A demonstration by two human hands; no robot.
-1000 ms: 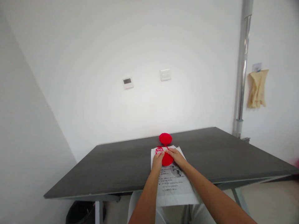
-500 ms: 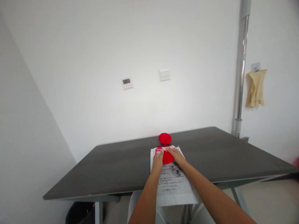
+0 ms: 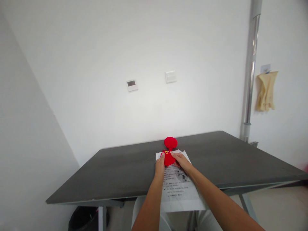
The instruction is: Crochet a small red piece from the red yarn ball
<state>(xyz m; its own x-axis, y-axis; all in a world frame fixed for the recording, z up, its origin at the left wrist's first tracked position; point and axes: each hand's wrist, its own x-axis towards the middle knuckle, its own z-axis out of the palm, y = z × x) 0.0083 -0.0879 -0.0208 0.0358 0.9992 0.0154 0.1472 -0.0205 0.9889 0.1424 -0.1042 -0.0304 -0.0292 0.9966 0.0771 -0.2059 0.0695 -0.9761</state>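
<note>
A round red crochet piece [image 3: 169,159] is held up between both my hands, above the paper. My left hand [image 3: 159,166] grips its left edge, thumb uppermost. On the opposite edge, my right hand [image 3: 182,161] pinches it, with some fingers curled underneath. A small yellow item [image 3: 166,152], too small to name, shows at the top of the piece near loose red yarn. Just beyond, a red yarn ball [image 3: 170,142] rests on the table. Printed sheets of paper [image 3: 175,202] lie beneath my hands and hang over the front edge.
The dark table [image 3: 120,178] stands against a white wall. A black bin [image 3: 83,218] is under its left side. Beige gloves [image 3: 266,91] hang on the wall by a metal pipe [image 3: 250,93]. A switch [image 3: 170,77] and a thermostat [image 3: 132,85] are mounted above.
The crochet piece has shifted slightly left and up, and its angle has changed. Less loose yarn shows at its upper left. Both hands keep their hold, and the view has turned slightly.
</note>
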